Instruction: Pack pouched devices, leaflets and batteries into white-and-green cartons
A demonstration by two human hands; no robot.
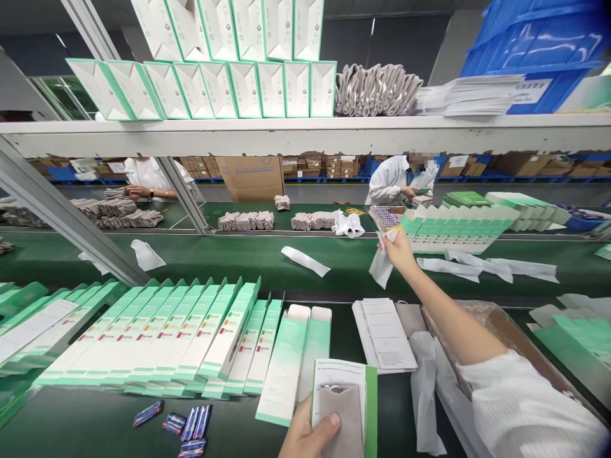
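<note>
Green booklet [371, 407], white leaflet [329, 371] and grey pouch [340, 407] are stacked and clamped in the left hand [308, 432] over the worktop's [238, 427] near edge; from my end, I'd press the thumb firmly on the pouch so no layer slips. With the right hand [398, 251] closed on a limp white sleeve [382, 270] past the far edge, I'd pinch lightly, and steer the stack clear of the batteries [189, 425] to its left.
</note>
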